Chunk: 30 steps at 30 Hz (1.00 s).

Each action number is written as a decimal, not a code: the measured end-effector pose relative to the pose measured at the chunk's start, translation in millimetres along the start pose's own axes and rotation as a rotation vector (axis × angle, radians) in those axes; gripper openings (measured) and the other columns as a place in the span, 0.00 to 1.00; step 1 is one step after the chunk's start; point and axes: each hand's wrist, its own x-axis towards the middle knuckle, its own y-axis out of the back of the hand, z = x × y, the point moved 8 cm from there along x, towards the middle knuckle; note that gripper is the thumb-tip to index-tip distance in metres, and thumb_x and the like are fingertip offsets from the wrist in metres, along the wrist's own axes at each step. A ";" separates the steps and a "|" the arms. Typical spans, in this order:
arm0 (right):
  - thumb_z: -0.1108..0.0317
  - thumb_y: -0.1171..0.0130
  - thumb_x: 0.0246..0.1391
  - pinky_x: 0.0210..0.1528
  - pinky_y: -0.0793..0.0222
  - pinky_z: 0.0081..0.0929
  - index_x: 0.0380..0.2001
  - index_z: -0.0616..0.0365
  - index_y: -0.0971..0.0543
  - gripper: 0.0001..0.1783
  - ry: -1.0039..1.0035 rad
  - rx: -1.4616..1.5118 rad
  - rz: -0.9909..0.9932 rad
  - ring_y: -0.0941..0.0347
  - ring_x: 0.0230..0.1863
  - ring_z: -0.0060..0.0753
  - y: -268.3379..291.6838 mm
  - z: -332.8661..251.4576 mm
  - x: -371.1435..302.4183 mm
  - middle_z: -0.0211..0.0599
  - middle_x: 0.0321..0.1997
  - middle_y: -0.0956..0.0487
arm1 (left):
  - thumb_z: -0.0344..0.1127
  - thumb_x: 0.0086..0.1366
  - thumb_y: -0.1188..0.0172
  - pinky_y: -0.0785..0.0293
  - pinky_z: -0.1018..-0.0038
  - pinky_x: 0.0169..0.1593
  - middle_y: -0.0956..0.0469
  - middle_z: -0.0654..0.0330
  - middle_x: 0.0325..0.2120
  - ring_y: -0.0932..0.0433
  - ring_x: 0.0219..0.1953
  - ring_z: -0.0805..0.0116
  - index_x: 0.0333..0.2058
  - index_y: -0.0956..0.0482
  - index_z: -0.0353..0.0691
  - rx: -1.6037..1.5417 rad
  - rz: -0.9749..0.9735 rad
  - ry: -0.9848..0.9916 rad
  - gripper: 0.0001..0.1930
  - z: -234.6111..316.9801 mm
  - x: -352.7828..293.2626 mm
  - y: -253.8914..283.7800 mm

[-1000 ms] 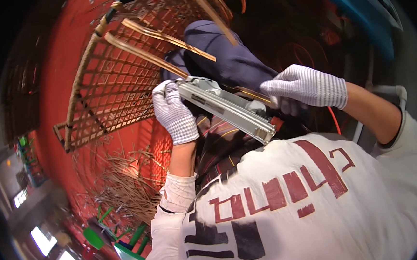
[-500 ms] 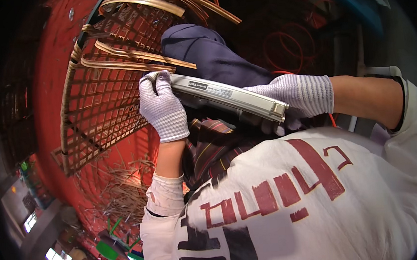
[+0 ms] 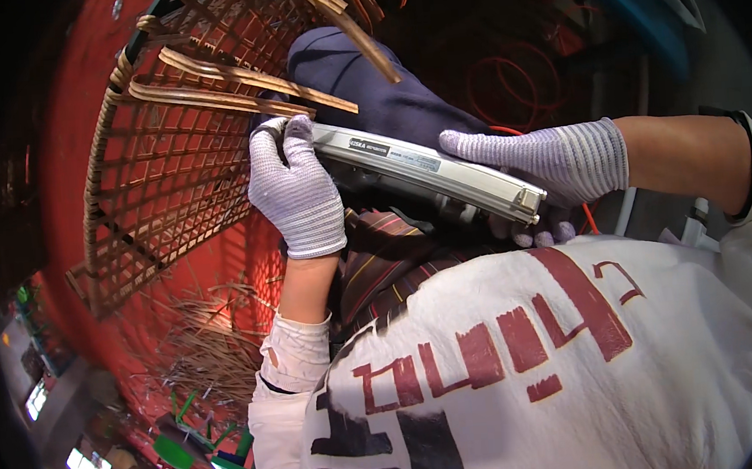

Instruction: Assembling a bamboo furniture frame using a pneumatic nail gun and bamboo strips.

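Both my hands wear white-and-grey striped knit gloves. My right hand (image 3: 555, 170) grips a pneumatic staple gun (image 3: 419, 163) with a long silver magazine, its thumb along the near end; the curled fingers are partly hidden beneath. My left hand (image 3: 296, 183) is closed at the tool's far-left end, thumb and forefinger together at the end of a bent rattan strip (image 3: 219, 103). What lies under those fingertips is partly hidden. The strip belongs to a woven rattan basket (image 3: 159, 184) tilted at my left, its strip ends jutting toward me. The staple gun's nose is hidden behind my left hand.
My dark-trousered knee (image 3: 337, 58) presses near the basket. Loose cut strips (image 3: 213, 333) litter the red floor (image 3: 239, 274). An orange air hose (image 3: 514, 85) coils on the far side. A blue object (image 3: 630, 7) stands at the upper right, a green one (image 3: 173, 453) lower left.
The basket has shifted left in view, and one upper strip end now points down over my knee. The staple gun and right hand have moved slightly right; the right thumb now shows on top.
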 end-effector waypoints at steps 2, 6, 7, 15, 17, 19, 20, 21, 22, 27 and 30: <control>0.19 0.56 0.46 0.13 0.32 0.18 0.35 0.55 0.23 0.45 0.082 -0.059 0.071 0.26 0.16 0.24 1.3 -8.7 -3.1 0.32 0.19 0.25 | 0.34 0.67 0.44 0.26 0.70 0.36 0.19 0.54 0.28 0.21 0.29 0.67 0.37 0.22 0.33 0.010 0.014 0.002 0.09 0.6 -0.2 2.0; 0.24 0.43 0.42 0.20 0.27 0.24 0.40 0.57 0.23 0.44 0.095 -0.023 0.138 0.26 0.22 0.23 5.7 -8.1 -3.1 0.33 0.25 0.23 | 0.35 0.67 0.43 0.26 0.70 0.36 0.20 0.53 0.28 0.22 0.29 0.65 0.36 0.23 0.33 0.013 0.019 -0.023 0.09 0.5 1.7 -0.1; 0.24 0.43 0.42 0.20 0.27 0.24 0.40 0.57 0.23 0.44 0.091 -0.027 0.145 0.26 0.22 0.23 0.8 -8.4 -4.0 0.33 0.25 0.23 | 0.35 0.67 0.43 0.27 0.70 0.37 0.20 0.52 0.28 0.22 0.29 0.65 0.36 0.23 0.33 0.011 0.023 -0.032 0.10 1.3 1.3 0.0; 0.34 0.34 0.43 0.25 0.28 0.16 0.43 0.61 0.22 0.39 0.222 0.117 0.254 0.26 0.24 0.21 -10.3 -23.0 -14.7 0.35 0.29 0.21 | 0.35 0.67 0.43 0.27 0.70 0.36 0.20 0.52 0.28 0.21 0.29 0.64 0.35 0.22 0.32 -0.003 0.034 0.041 0.10 -6.5 1.8 1.6; 0.35 0.34 0.43 0.24 0.28 0.16 0.43 0.61 0.22 0.39 0.228 0.104 0.262 0.26 0.24 0.20 -10.3 -25.2 -18.1 0.34 0.28 0.21 | 0.35 0.67 0.43 0.26 0.70 0.37 0.19 0.52 0.28 0.21 0.30 0.65 0.36 0.22 0.32 0.005 0.003 0.063 0.10 -6.7 2.6 -1.7; 0.35 0.34 0.44 0.23 0.27 0.16 0.42 0.61 0.22 0.38 0.241 0.095 0.272 0.26 0.23 0.20 -9.5 -28.0 -18.8 0.34 0.27 0.21 | 0.35 0.67 0.43 0.26 0.70 0.37 0.19 0.52 0.29 0.20 0.30 0.65 0.37 0.21 0.32 -0.042 0.023 0.018 0.10 -5.3 4.0 -2.5; 0.32 0.36 0.44 0.21 0.27 0.17 0.41 0.60 0.23 0.39 0.228 0.088 0.239 0.26 0.20 0.22 -11.0 -27.1 -15.9 0.33 0.24 0.23 | 0.34 0.67 0.44 0.25 0.70 0.39 0.19 0.52 0.30 0.20 0.32 0.65 0.38 0.21 0.32 -0.042 0.009 0.036 0.10 -5.7 4.3 -4.6; 0.30 0.39 0.45 0.18 0.27 0.19 0.40 0.60 0.23 0.40 0.217 0.083 0.206 0.26 0.17 0.24 -11.0 -25.0 -13.4 0.33 0.20 0.25 | 0.31 0.65 0.43 0.25 0.68 0.37 0.20 0.50 0.27 0.21 0.29 0.60 0.35 0.22 0.31 -0.096 0.035 0.005 0.07 -6.1 6.0 -7.3; 0.30 0.39 0.45 0.17 0.27 0.20 0.38 0.61 0.23 0.39 0.203 0.058 0.207 0.27 0.16 0.25 -8.8 -24.4 -11.0 0.33 0.20 0.25 | 0.31 0.66 0.44 0.25 0.70 0.39 0.20 0.52 0.29 0.20 0.31 0.63 0.37 0.22 0.31 -0.059 0.033 0.001 0.08 -6.5 6.1 -7.3; 0.32 0.38 0.45 0.15 0.27 0.22 0.37 0.63 0.23 0.39 0.196 -0.003 0.251 0.26 0.15 0.27 -5.5 -27.4 -8.4 0.34 0.20 0.25 | 0.32 0.67 0.45 0.25 0.72 0.42 0.18 0.55 0.32 0.20 0.33 0.68 0.39 0.24 0.31 -0.086 -0.003 0.087 0.08 -15.7 6.0 -11.6; 0.32 0.38 0.44 0.14 0.24 0.28 0.36 0.63 0.22 0.39 0.249 -0.047 0.209 0.26 0.15 0.29 -3.4 -30.9 -2.5 0.35 0.18 0.26 | 0.31 0.67 0.46 0.25 0.72 0.41 0.19 0.56 0.31 0.21 0.33 0.70 0.38 0.24 0.32 -0.120 -0.014 0.141 0.08 -24.0 8.1 -11.9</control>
